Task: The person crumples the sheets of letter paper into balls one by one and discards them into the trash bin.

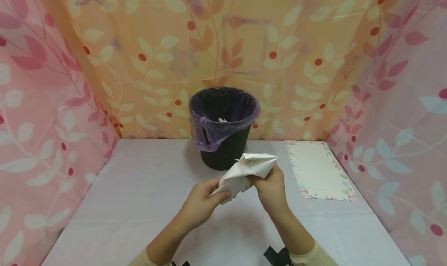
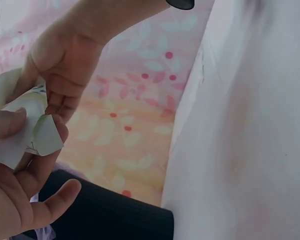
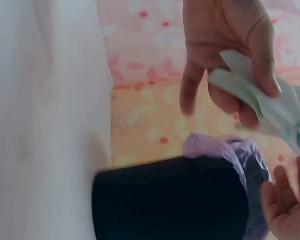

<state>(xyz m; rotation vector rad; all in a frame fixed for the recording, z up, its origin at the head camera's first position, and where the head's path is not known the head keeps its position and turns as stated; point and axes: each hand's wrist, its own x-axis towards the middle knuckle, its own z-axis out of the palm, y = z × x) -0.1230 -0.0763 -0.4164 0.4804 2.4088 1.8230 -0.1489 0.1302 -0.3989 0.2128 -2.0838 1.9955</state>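
Two paper sheets (image 1: 249, 169), one bin (image 1: 224, 128)

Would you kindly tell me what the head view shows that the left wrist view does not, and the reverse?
Only the head view shows the flat floral sheet on the table, and the purple liner's whole rim. Only the left wrist view shows the left hand's thumb pressing the paper up close. Both show the crumpled paper, both hands gripping it, and the black bin.
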